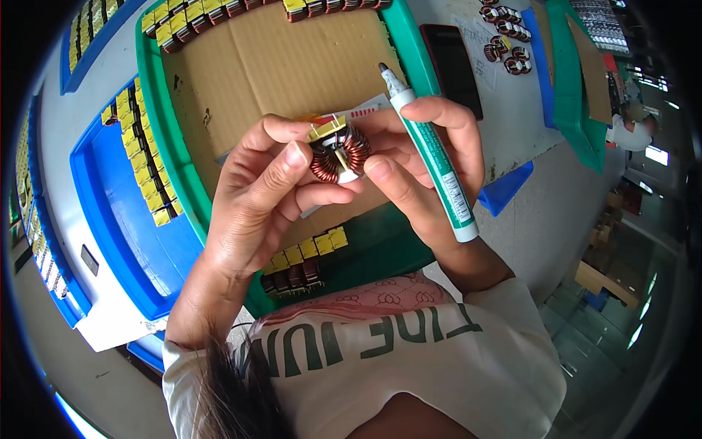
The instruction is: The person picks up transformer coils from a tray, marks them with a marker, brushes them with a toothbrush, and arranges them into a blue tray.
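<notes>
Copper-wound coil [338, 151] with a yellow tape band sits pinched between both hands, held above the green tray [170, 157]. Left hand [257, 194] curls around its left side, thumb pressed on the winding. Right hand [424, 164] steadies the right side with thumb and fingertips, and also grips a green marker [431, 157], tip pointing away. Cardboard sheet [270, 66] lines the tray; more yellow-topped coils [303, 263] stand along its near edge. Blue tray [121, 219] lies to the left.

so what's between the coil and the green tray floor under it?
Head view: a white printed slip over a brown cardboard liner lies behind the toroidal coil that both hands hold above the green tray.
</notes>
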